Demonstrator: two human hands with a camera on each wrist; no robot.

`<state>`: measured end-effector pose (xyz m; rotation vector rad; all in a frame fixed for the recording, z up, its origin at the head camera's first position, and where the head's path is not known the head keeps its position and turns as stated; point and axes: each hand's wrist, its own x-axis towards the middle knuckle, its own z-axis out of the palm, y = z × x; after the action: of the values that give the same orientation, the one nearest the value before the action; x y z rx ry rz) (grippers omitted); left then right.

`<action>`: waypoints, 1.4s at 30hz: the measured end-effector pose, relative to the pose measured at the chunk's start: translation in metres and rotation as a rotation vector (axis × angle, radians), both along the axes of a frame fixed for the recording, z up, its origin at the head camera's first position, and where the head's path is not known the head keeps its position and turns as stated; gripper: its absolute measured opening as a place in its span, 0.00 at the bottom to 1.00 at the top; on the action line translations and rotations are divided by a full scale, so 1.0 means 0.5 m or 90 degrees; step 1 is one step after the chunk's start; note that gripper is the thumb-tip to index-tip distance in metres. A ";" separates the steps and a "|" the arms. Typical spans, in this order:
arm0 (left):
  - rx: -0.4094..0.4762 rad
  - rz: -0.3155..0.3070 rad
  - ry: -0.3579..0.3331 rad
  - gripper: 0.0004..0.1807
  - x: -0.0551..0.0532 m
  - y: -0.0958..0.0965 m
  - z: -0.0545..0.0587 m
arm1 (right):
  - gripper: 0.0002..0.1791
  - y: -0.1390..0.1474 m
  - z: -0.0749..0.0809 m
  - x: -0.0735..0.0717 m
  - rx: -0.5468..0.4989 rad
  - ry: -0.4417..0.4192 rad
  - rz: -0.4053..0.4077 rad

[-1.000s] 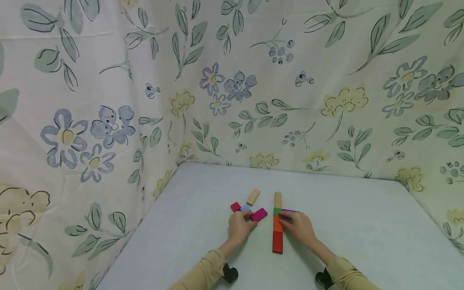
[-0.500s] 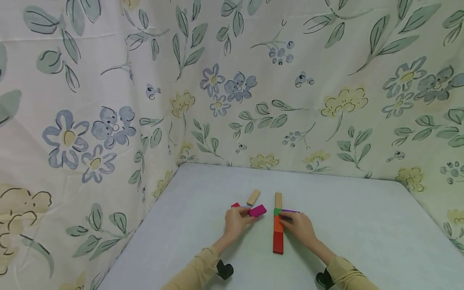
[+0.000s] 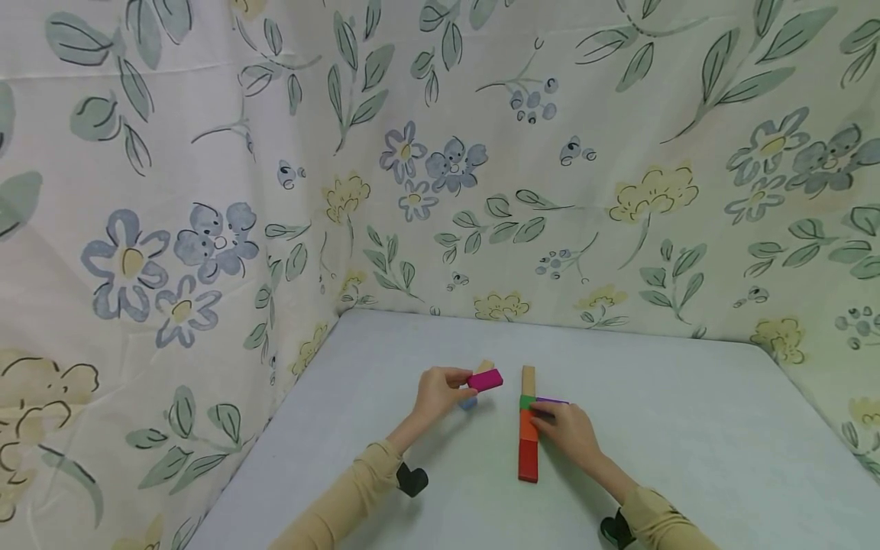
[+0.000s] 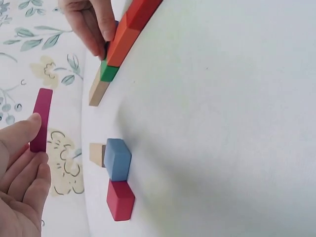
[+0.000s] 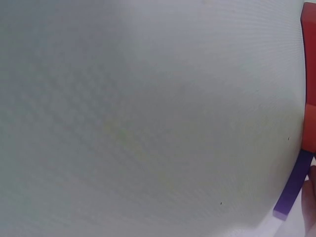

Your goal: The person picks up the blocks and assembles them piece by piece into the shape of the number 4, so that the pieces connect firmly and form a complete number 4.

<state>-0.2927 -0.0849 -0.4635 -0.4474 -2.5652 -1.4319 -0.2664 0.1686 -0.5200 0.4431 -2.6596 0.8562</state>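
Note:
A magenta block [image 3: 486, 380] is pinched between the thumb and fingers of my left hand [image 3: 438, 393], raised above the table. Under that hand lie a light blue block [image 4: 117, 159] and a crimson block [image 4: 120, 200], touching, with a plain wooden block [image 4: 97, 154] beside the blue one. My right hand [image 3: 572, 431] has its fingertips at a straight row of a red block [image 3: 528, 461], an orange block [image 3: 527, 425], a green block [image 3: 526, 402] and a plain wooden block [image 3: 528, 380]. Close to those fingers, a purple block [image 5: 295, 185] juts out rightward. Whether they pinch anything is unclear.
The white table [image 3: 653, 405] meets a floral cloth [image 3: 584, 252] at the back and left. Dark heart-shaped pieces [image 3: 412, 480] hang near both sleeves. In the right wrist view, the table surface fills most of the picture.
My left hand has lifted the magenta block and carried it away from the body, slightly leftward, over the loose blocks. In the head view it now covers the crimson block. My right hand stays put.

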 end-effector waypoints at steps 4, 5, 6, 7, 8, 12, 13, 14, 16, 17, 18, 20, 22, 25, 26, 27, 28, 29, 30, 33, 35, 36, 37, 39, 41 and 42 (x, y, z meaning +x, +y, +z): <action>-0.031 -0.038 -0.018 0.19 -0.013 -0.005 0.015 | 0.13 0.001 0.001 0.000 -0.002 -0.004 -0.001; -0.034 -0.047 -0.022 0.18 -0.016 -0.005 0.018 | 0.13 0.001 0.001 0.000 -0.003 -0.005 -0.001; -0.038 -0.057 -0.025 0.19 -0.020 -0.005 0.020 | 0.13 0.002 0.000 0.000 -0.004 -0.005 -0.001; -0.039 -0.065 -0.028 0.19 -0.023 -0.005 0.022 | 0.13 0.002 0.000 0.000 -0.004 -0.004 -0.001; -0.039 -0.074 -0.035 0.19 -0.026 -0.005 0.024 | 0.13 0.002 0.000 0.000 -0.004 -0.003 -0.001; -0.045 -0.104 -0.060 0.20 -0.038 -0.003 0.031 | 0.13 0.001 -0.001 -0.001 0.000 0.001 0.000; -0.048 -0.109 -0.071 0.20 -0.041 -0.003 0.033 | 0.13 0.000 -0.001 -0.002 0.001 0.003 0.000; -0.050 -0.115 -0.081 0.20 -0.044 -0.002 0.036 | 0.13 0.000 -0.002 -0.002 0.002 0.003 0.000; -0.044 -0.132 -0.102 0.21 -0.049 -0.001 0.041 | 0.14 0.000 -0.002 -0.002 0.003 0.003 -0.001; -0.041 -0.140 -0.109 0.21 -0.051 -0.001 0.043 | 0.14 -0.001 -0.003 -0.002 0.004 0.002 -0.002; -0.040 -0.149 -0.116 0.21 -0.054 -0.001 0.046 | 0.14 0.000 -0.003 -0.002 0.003 0.000 -0.003; -0.039 -0.166 -0.119 0.21 -0.059 -0.001 0.050 | 0.14 0.000 -0.003 -0.002 0.003 -0.006 -0.004; -0.047 -0.176 -0.117 0.21 -0.062 0.000 0.054 | 0.14 0.001 -0.003 -0.002 0.004 -0.010 -0.005; -0.058 -0.183 -0.112 0.21 -0.066 0.003 0.055 | 0.14 0.003 -0.003 -0.002 0.002 -0.016 -0.007; -0.060 -0.184 -0.112 0.21 -0.067 0.004 0.054 | 0.14 0.003 -0.003 -0.002 0.002 -0.017 -0.008; -0.059 -0.185 -0.112 0.21 -0.069 0.005 0.051 | 0.14 0.003 -0.003 -0.002 0.001 -0.019 -0.009; -0.061 -0.186 -0.111 0.21 -0.070 0.007 0.048 | 0.14 0.003 -0.004 -0.002 0.002 -0.018 -0.010; -0.059 -0.188 -0.110 0.21 -0.072 0.009 0.044 | 0.14 0.003 -0.004 -0.002 0.001 -0.019 -0.012; -0.059 -0.188 -0.108 0.21 -0.073 0.011 0.039 | 0.14 0.003 -0.004 -0.002 0.000 -0.019 -0.013; -0.074 -0.183 -0.096 0.20 -0.076 0.017 0.021 | 0.14 0.003 -0.004 -0.001 0.000 -0.017 -0.018; -0.084 -0.179 -0.095 0.19 -0.076 0.022 0.009 | 0.14 0.002 -0.003 -0.001 0.000 -0.015 -0.017; -0.090 -0.177 -0.094 0.18 -0.075 0.024 0.003 | 0.14 0.001 -0.002 0.000 0.000 -0.014 -0.015; -0.094 -0.176 -0.094 0.18 -0.075 0.026 -0.003 | 0.14 0.001 -0.002 0.000 0.001 -0.013 -0.013; -0.099 -0.176 -0.092 0.17 -0.073 0.031 -0.011 | 0.14 0.000 0.000 0.000 0.002 -0.012 -0.010; -0.102 -0.175 -0.084 0.17 -0.073 0.035 -0.019 | 0.14 -0.001 0.000 0.000 0.001 -0.011 -0.008; -0.103 -0.173 -0.081 0.17 -0.072 0.037 -0.022 | 0.14 -0.001 -0.001 -0.001 0.001 -0.010 -0.007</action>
<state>-0.3289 -0.0663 -0.4745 -0.7787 -2.8241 -1.3770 -0.2667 0.1682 -0.5202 0.4235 -2.6746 0.8571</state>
